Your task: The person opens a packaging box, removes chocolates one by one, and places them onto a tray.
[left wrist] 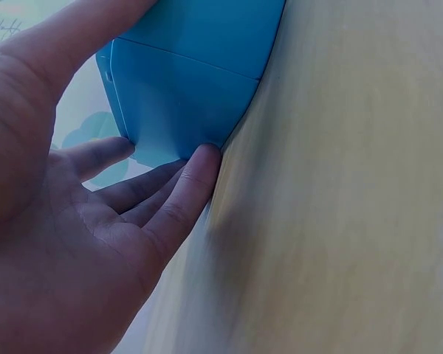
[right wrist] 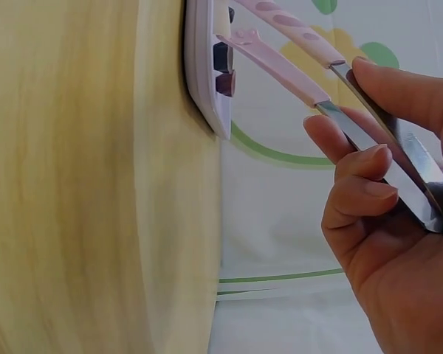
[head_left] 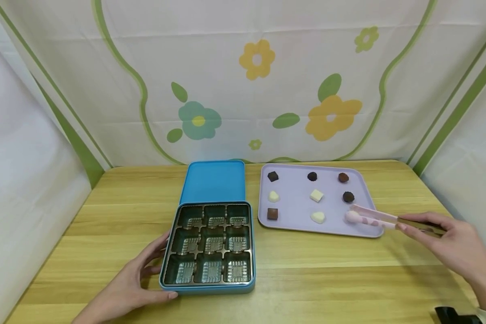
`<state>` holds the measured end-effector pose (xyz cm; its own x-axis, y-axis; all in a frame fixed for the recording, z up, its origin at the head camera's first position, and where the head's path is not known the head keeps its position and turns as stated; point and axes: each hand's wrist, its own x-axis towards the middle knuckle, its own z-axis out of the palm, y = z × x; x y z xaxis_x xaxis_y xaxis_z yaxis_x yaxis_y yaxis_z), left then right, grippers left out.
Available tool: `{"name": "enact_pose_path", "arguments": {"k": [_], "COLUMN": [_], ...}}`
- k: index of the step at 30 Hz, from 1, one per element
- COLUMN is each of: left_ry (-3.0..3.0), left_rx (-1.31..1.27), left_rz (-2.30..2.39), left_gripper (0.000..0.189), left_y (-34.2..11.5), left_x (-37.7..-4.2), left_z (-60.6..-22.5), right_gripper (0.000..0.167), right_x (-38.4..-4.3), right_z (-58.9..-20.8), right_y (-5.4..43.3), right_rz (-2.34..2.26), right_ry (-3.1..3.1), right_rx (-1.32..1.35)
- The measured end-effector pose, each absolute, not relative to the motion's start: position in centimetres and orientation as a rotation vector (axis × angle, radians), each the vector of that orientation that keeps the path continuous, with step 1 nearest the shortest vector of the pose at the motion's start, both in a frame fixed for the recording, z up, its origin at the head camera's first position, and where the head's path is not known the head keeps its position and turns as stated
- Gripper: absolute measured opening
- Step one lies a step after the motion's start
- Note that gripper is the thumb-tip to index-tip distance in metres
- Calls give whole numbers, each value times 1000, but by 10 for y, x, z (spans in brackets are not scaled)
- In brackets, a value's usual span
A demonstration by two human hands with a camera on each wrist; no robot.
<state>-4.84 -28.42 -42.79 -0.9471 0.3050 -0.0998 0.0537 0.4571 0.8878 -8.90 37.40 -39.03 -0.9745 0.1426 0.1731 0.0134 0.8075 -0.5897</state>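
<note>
My left hand (head_left: 125,281) holds the near left corner of a blue tin box (head_left: 254,270), its thumb against the front wall and its fingers along the left side. Inside sits a brown plastic tray insert (head_left: 213,227) with bare square compartments. My right hand (head_left: 455,245) grips metal tongs (right wrist: 354,125) with pink tips, and their arms stand apart. The tong tips are over the right part of a lilac tray (head_left: 291,180). Just beyond them lies a dark round chocolate (head_left: 348,196); nothing is visible between the tips.
Other chocolates spread over the tray include a white heart (head_left: 318,217), a white square (head_left: 317,195) and a brown square (head_left: 272,213). A blue lid (head_left: 214,182) lies behind the tin. A flowered cloth (head_left: 235,99) hangs at the table's back edge. Something black (head_left: 455,315) is at the lower right.
</note>
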Motion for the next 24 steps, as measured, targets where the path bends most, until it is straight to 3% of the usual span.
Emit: {"name": "enact_pose_path", "arguments": {"k": [15,24], "left_ry": [2458,2430], "left_rx": [301,251], "left_rz": [1488,1469], "left_gripper": [116,117], "left_y": [-281,-282], "left_x": [-46,-46], "left_z": [-424,-423], "right_gripper": [34,29], "right_x": [-87,-86], "right_z": [-383,-377], "right_y": [377,355], "right_rz": [916,1003], "right_ry": [-2773,-2649], "right_rx": [-112,-100]}}
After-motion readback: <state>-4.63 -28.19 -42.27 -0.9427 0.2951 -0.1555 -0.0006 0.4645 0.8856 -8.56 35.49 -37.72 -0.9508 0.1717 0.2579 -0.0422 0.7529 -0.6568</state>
